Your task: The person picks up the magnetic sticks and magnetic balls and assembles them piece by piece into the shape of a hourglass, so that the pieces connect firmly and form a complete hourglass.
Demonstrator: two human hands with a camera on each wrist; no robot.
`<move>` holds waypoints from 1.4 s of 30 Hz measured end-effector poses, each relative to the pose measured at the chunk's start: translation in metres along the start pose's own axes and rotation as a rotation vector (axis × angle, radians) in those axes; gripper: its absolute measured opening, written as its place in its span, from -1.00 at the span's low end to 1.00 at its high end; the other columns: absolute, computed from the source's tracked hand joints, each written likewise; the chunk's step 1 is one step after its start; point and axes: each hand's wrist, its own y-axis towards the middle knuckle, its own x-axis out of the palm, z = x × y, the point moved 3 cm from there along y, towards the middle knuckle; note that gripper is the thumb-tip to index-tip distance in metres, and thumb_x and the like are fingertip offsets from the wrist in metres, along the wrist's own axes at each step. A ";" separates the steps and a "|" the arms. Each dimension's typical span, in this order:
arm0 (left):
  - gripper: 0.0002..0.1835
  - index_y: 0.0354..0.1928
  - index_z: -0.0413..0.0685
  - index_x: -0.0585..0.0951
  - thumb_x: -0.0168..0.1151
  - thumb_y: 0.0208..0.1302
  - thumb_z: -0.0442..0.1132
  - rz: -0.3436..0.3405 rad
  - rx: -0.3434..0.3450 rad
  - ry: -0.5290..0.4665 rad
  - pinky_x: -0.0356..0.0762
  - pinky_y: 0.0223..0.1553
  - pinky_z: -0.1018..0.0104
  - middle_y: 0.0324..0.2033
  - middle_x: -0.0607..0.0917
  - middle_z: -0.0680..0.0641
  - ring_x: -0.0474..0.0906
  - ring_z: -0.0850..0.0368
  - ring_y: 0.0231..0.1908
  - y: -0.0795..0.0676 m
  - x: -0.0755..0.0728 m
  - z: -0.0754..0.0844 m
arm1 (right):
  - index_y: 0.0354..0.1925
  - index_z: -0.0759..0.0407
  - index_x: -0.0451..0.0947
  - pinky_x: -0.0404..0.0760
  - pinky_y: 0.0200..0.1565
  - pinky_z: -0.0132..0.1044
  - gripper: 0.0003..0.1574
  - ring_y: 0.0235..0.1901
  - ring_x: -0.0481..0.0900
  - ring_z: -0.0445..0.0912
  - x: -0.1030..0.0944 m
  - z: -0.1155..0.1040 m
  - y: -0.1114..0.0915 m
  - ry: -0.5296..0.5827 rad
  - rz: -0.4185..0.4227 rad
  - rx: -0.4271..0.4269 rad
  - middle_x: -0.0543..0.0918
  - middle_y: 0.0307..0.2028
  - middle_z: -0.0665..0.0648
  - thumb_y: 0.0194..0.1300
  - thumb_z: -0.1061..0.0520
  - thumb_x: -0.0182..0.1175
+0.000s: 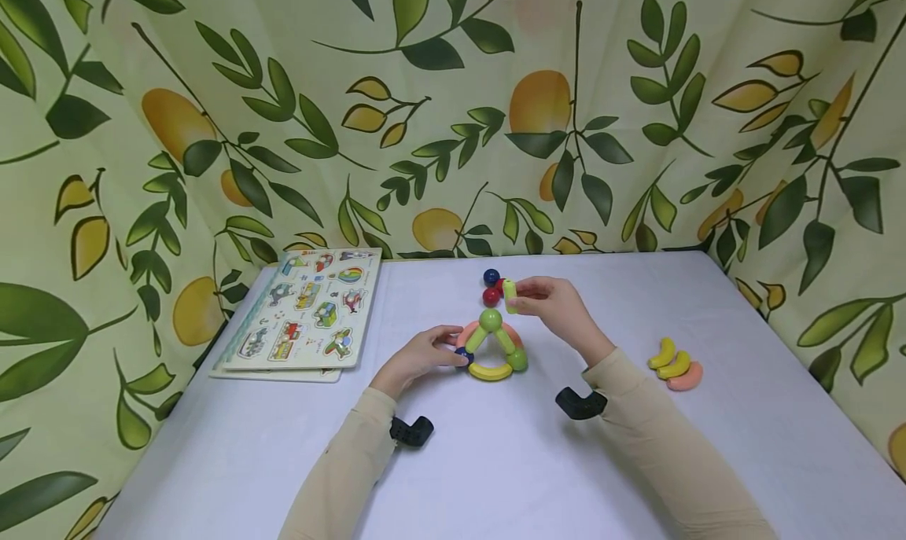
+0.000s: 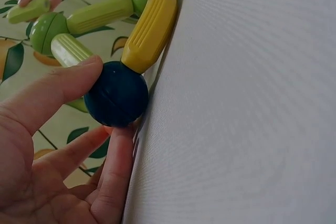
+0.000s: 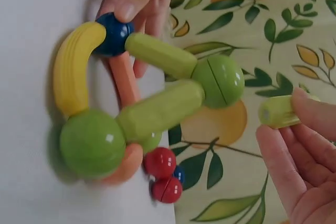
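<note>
A built frame of balls and sticks stands mid-table. Its base joins a dark blue ball [image 2: 116, 94], a curved yellow stick [image 1: 490, 372], a green ball [image 3: 93, 143] and curved orange sticks [image 3: 124, 80]. Two straight green sticks [image 3: 161, 109] slant up from it to a green ball [image 1: 490, 320] at the top. My left hand [image 1: 422, 359] pinches the blue ball between thumb and fingers. Beside the top ball, my right hand [image 1: 555, 308] holds a short light-green stick [image 3: 278, 112] between thumb and fingertips, apart from the frame.
Behind the frame lie red balls [image 3: 160, 162] and a blue ball [image 1: 491, 277]. Two curved yellow sticks [image 1: 673, 365] and a curved orange one [image 1: 686, 377] rest on the right. Picture puzzle boards [image 1: 304, 312] are stacked at the left, before a leaf-patterned curtain [image 1: 453, 131].
</note>
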 end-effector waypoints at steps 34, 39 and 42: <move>-0.28 0.32 0.08 0.49 0.51 0.07 -0.14 -0.010 0.004 0.045 0.47 0.16 0.09 0.10 0.61 -0.07 0.52 0.05 0.02 0.000 -0.001 0.000 | 0.11 0.10 0.66 0.59 0.17 0.04 -0.52 0.16 0.55 0.09 0.027 -0.018 0.007 -0.078 0.003 -0.054 0.69 0.09 0.17 0.27 -0.02 0.37; -0.28 0.32 0.11 0.49 0.52 0.06 -0.13 -0.007 -0.012 0.044 0.46 0.20 0.06 0.11 0.60 -0.06 0.52 0.04 0.05 0.000 0.000 0.000 | 0.11 0.11 0.64 0.56 0.20 0.10 -0.52 0.19 0.51 0.11 0.007 0.000 -0.003 -0.104 -0.002 0.007 0.66 0.12 0.19 0.28 -0.03 0.35; -0.26 0.33 0.10 0.48 0.52 0.06 -0.15 -0.002 -0.014 0.041 0.46 0.20 0.04 0.12 0.60 -0.07 0.52 0.04 0.05 -0.001 0.000 0.001 | 0.12 0.15 0.63 0.57 0.19 0.07 -0.46 0.15 0.54 0.11 -0.008 0.012 -0.012 -0.126 -0.020 0.047 0.67 0.10 0.20 0.26 -0.09 0.37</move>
